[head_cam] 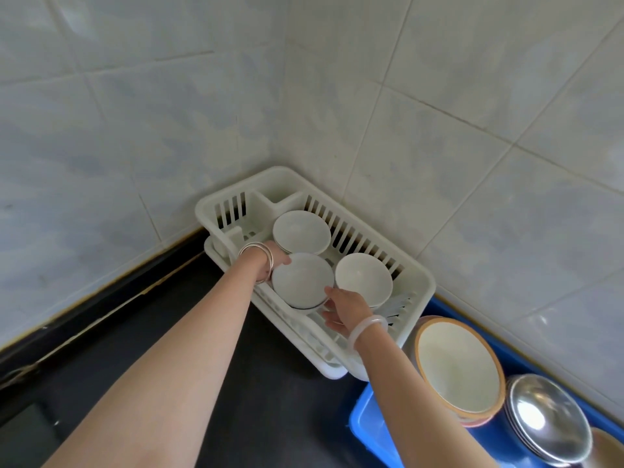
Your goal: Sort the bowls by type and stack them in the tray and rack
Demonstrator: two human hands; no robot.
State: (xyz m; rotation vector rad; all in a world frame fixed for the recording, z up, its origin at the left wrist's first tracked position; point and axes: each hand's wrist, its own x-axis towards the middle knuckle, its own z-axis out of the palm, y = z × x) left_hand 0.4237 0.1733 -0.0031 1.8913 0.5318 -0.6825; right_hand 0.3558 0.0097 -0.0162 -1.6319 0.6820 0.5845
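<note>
While sitting nearest, steel bowls (547,423): nested in a stack at the near end of the blue tray (366,423), just beside the orange-rimmed bowls (457,366).
Orange-rimmed bowls: nested, white inside, in the same tray, close to the near right corner of the white dish rack (418,288).
Right hand (344,310): clamped on the white bowl stack (302,282), thumb at the near right rim, fingers tucked beneath; pale bangle (368,327) on the wrist.
Left hand (273,261): gripping the same stack from the far left side, thumb over the rim, fingers mostly hidden behind it; silver bangles (256,255) on the wrist.
White bowl stack: at least two nested, at the near left of the rack's main compartment; cannot tell whether seated on the floor or held just above.
Neighbouring bowls: right pile (364,280) with its rim nearly touching the held stack; far pile (301,232) behind, close to the left hand.
Step in hand: probably setting this stack down among the matching bowls.
Risk, chipping: likely if lowered askew, rim against the right pile, with so little gap to spare.
Risk, slipping: possible shift of the inner bowl if tilted, or if released by one hand first.
Risk, bangles: possible knock against the far pile on withdrawal of the left wrist.
Tiled wall (337,96): behind the rack, meeting at the corner.
</note>
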